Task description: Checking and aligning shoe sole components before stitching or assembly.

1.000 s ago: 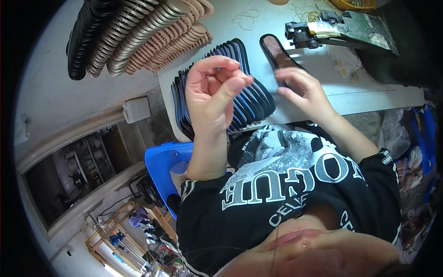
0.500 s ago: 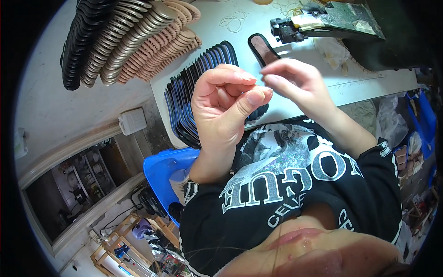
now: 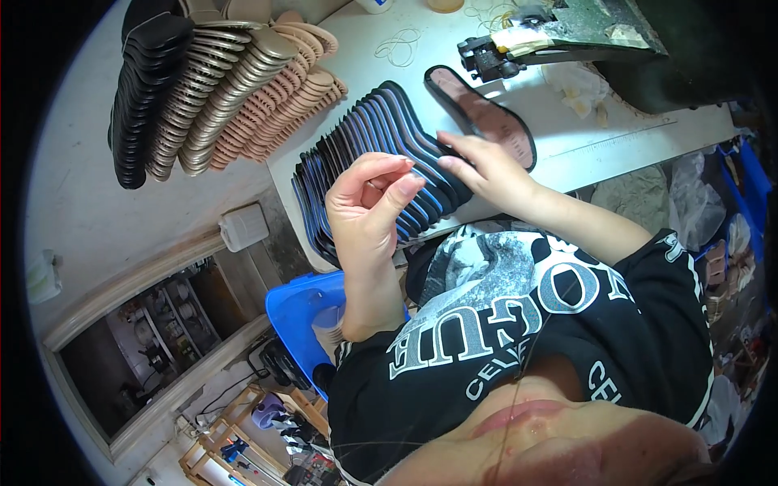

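My left hand (image 3: 369, 194) is raised above the near left part of a long row of dark shoe soles (image 3: 356, 134) with bluish edges, packed together on the table. Its thumb and forefinger are pinched, and whatever lies between them, if anything, is too small to tell. My right hand (image 3: 494, 168) is at the right end of that row, thumb and forefinger apart, close to or touching the last soles. I see nothing held in it. Just beyond it, a single sole (image 3: 506, 130) with a pinkish face and black rim lies flat on the table.
Stacked black, gold and pink soles (image 3: 235, 89) stand at the far left. A worn green machine (image 3: 583, 36) occupies the far right of the white table (image 3: 624, 150). Thin loops (image 3: 397, 49) lie at the back. Below the table's left corner is a blue bin (image 3: 296, 308).
My hands have moved apart. The right came down and toward me to the row of soles, uncovering the pinkish sole; the left moved slightly left and stays pinched.
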Demonstrator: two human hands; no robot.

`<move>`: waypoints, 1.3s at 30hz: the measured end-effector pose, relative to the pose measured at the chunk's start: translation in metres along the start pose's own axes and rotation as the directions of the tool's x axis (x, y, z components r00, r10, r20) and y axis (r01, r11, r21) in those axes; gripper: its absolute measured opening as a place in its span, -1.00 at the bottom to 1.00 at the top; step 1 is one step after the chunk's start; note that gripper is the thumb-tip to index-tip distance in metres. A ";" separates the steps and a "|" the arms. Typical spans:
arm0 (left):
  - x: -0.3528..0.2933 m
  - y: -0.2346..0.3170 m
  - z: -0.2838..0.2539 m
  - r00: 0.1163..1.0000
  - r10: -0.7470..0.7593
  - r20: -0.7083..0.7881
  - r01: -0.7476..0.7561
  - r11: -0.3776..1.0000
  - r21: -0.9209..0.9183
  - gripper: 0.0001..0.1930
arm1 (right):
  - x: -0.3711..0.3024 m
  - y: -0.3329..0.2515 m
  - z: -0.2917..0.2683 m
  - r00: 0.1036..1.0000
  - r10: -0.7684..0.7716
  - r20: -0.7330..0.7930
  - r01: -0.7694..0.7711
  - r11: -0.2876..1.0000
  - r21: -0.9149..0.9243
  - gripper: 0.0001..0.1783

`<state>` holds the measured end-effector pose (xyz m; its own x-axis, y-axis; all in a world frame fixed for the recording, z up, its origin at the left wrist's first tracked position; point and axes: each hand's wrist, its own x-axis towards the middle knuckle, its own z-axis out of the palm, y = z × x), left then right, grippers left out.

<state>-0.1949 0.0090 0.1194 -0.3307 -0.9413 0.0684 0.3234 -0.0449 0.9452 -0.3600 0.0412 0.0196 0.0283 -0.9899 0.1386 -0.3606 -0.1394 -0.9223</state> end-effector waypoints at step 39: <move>0.002 -0.003 0.020 0.893 0.443 0.081 -0.414 0.738 0.534 -0.71 | 0.005 -0.064 -0.050 0.978 0.123 0.168 -0.192 0.218 0.957 -0.74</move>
<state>-0.2147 0.0140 0.1231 -0.2236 -0.8336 0.5051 -0.0980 0.5348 0.8393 -0.3834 0.0463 0.0977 0.1399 -0.9894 -0.0389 0.8083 0.1368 -0.5727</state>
